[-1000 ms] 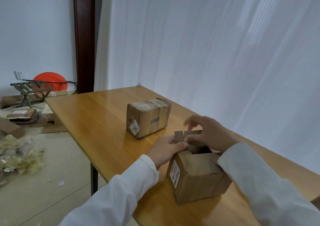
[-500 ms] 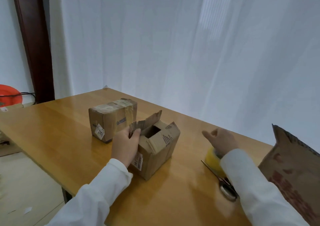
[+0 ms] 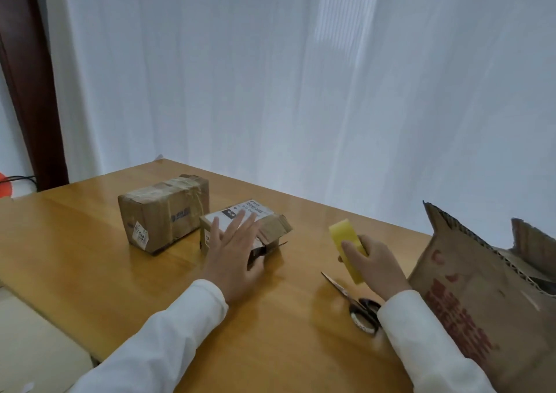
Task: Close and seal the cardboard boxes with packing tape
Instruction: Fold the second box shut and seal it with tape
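- A small box point(image 3: 243, 230) is seen at centre frame on the wooden table point(image 3: 90, 242), lying with a white label on its upper face and a torn flap sticking out to the right.
- The left hand point(image 3: 236, 254) is laid flat on the small box, fingers straight and spread over the label, thumb down the near side.
- A yellow tape roll point(image 3: 346, 242) is held off the table right of centre, gripped by the right hand point(image 3: 373, 263) with the fingers curled round it.
- A taped box point(image 3: 164, 212) stands just left of and behind the small box; whether the two touch cannot be told.
- Scissors point(image 3: 355, 305) lie on the table below the right hand, black handles partly hidden by the white sleeve point(image 3: 421, 341).
- A large open box point(image 3: 481, 296) with red print is noted at the right edge, flaps raised.
- A white curtain point(image 3: 301, 77) fills the background.
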Demonstrator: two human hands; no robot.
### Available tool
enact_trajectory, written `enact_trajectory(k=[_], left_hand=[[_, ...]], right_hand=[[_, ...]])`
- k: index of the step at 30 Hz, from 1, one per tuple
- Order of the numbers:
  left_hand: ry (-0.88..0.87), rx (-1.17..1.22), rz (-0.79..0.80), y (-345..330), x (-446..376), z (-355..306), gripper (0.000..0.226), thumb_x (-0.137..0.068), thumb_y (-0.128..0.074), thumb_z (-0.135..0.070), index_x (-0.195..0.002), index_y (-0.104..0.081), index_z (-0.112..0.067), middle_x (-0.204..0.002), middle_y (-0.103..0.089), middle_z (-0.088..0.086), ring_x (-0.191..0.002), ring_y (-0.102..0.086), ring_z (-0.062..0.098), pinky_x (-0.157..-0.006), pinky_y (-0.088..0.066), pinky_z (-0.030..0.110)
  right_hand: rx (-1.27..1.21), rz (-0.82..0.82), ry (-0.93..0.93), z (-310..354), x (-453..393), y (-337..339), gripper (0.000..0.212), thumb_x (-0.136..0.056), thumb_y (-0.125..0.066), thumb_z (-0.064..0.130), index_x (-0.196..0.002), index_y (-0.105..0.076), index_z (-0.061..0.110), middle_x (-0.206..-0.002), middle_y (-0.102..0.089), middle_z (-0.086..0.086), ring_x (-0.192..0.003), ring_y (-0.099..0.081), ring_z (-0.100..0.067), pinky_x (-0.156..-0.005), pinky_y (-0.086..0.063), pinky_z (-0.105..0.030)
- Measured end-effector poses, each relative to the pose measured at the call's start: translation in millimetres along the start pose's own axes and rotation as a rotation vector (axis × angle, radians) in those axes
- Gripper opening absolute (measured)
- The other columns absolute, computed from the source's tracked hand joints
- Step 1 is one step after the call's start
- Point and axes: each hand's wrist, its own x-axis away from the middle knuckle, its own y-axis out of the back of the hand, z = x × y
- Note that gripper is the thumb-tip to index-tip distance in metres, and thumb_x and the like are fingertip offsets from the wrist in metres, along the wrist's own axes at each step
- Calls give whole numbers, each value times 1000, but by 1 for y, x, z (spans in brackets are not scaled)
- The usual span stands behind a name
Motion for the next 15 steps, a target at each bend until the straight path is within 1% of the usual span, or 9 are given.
enact_trajectory(k=[2,3,4,5,6,7,9,12,15], left_hand=[[-16,238,-70,13,-9,-30,64,-82,-46,-47,-138,-39,-16,-143,-43,0,-137,-22,12,-113,-16,50],[36,440,-65,20,-13,-47,65,-83,-47,-49,-140,-38,-19,-143,-41,-3,-135,-24,4,-115,-18,40],[109,647,2,26,-17,-62,66,-84,-49,-54,-141,-36,-23,-141,-39,-7,-130,-26,-4,-113,-22,27],[170,796,90,31,-21,-73,70,-85,-52,-60,-142,-33,-25,-140,-36,-10,-126,-28,-7,-108,-24,19],[222,867,183,33,-25,-80,76,-83,-54,-63,-145,-30,-25,-141,-35,-10,-127,-30,-5,-106,-26,18],[259,888,274,32,-28,-82,81,-79,-55,-61,-146,-29,-24,-144,-35,-8,-131,-31,2,-107,-27,22],[288,842,360,29,-29,-80,75,-82,-58,-53,-145,-34,-22,-146,-39,-4,-133,-35,10,-107,-29,24],[286,698,318,29,-24,-77,58,-87,-60,-44,-138,-46,-20,-139,-49,-2,-126,-44,11,-99,-33,20],[260,585,230,33,-21,-80,46,-90,-60,-36,-131,-56,-16,-130,-58,-1,-117,-52,11,-98,-38,20]], right_hand=[[-202,23,64,14,13,-2,9,-95,-54,29,-92,-61,22,-78,-71,4,-69,-67,-5,-61,-49,-21],[-274,38,90,18,19,-7,8,-94,-56,26,-91,-62,22,-77,-71,1,-68,-68,-5,-62,-50,-22],[-313,57,111,21,25,-12,7,-93,-58,25,-91,-63,21,-75,-71,0,-67,-68,-7,-62,-52,-24],[-316,80,130,22,28,-17,7,-92,-59,25,-91,-64,21,-73,-71,0,-67,-69,-9,-62,-54,-26],[-292,99,149,22,31,-21,7,-91,-61,26,-89,-65,21,-71,-71,1,-66,-68,-11,-62,-55,-28],[-262,113,166,20,33,-25,8,-90,-62,27,-86,-65,21,-70,-70,1,-66,-67,-14,-62,-54,-32],[-184,134,206,14,33,-31,12,-87,-62,32,-86,-66,21,-71,-68,-3,-66,-64,-20,-63,-51,-39],[-74,135,234,9,31,-37,22,-86,-60,41,-91,-65,20,-72,-66,-2,-66,-60,-17,-62,-49,-35],[-71,89,228,8,29,-41,23,-89,-61,39,-87,-63,16,-69,-62,-4,-62,-56,-18,-58,-43,-32]])
